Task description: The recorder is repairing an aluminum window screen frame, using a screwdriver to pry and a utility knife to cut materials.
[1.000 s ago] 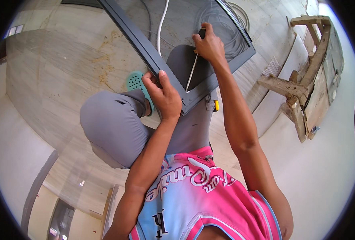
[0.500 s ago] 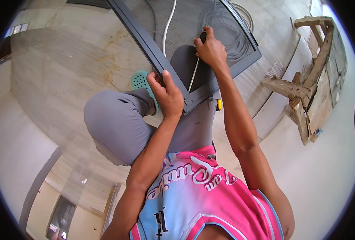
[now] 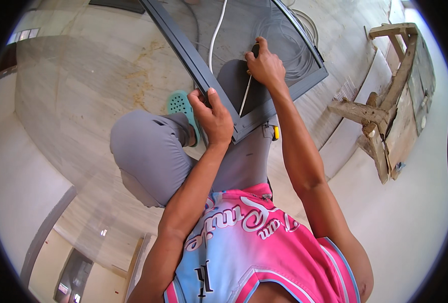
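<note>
A dark grey screen frame (image 3: pixel 177 45) with see-through dark mesh leans over my thigh, one corner towards me. Around its left rail, close to that corner, my left hand (image 3: pixel 215 117) is closed. My right hand (image 3: pixel 267 68) is wrapped about the black handle of a long screwdriver (image 3: pixel 246 93), above the mesh. The screwdriver's thin shaft slants down to the inner edge of the near corner, where its tip meets the frame. Part of the handle is hidden by my fingers.
Coiled pale cable (image 3: pixel 304 28) lies beyond the mesh, and a white cord (image 3: pixel 217 33) runs along the floor. A rough wooden trestle (image 3: pixel 393 108) stands at the right against the wall. My foot in a teal clog (image 3: pixel 179 103) is left of the frame.
The whole view has shifted slightly. Both hands keep their holds, and the screwdriver's tip stays at the frame's corner.
</note>
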